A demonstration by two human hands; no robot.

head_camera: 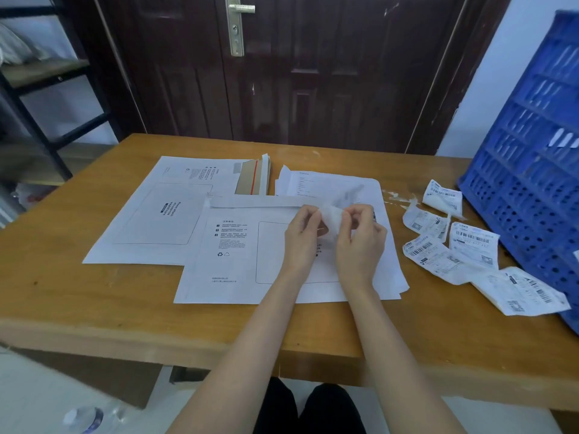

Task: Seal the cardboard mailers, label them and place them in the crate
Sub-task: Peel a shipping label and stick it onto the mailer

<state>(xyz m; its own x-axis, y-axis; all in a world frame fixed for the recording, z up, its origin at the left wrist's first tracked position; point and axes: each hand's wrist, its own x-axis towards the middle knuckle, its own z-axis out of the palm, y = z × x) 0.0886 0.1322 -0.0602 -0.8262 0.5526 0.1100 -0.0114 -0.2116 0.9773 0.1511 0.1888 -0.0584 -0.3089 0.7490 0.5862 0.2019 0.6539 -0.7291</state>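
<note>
A person seated at a wooden bench (pixel 94 296) works a small white paper slip (pixel 331 216) between both hands above a white cardboard mailer (pixel 232 261); the left hand (pixel 302 233) pinches the slip's left edge with curled fingers, the right hand (pixel 360 239) pinches its right edge the same way; the mailer lies flat on the bench, printed face up, its flap folded along the far edge; a second mailer (pixel 150 220) lies partly beneath it to the left, with a brown-lined open mailer (pixel 252 178) behind; loose shipping labels (pixel 454 249) with barcodes lie scattered to the right, just beside a blue plastic crate (pixel 532 158) standing at the bench's right end; a dark wooden door (pixel 282 73) closes the background.
</note>
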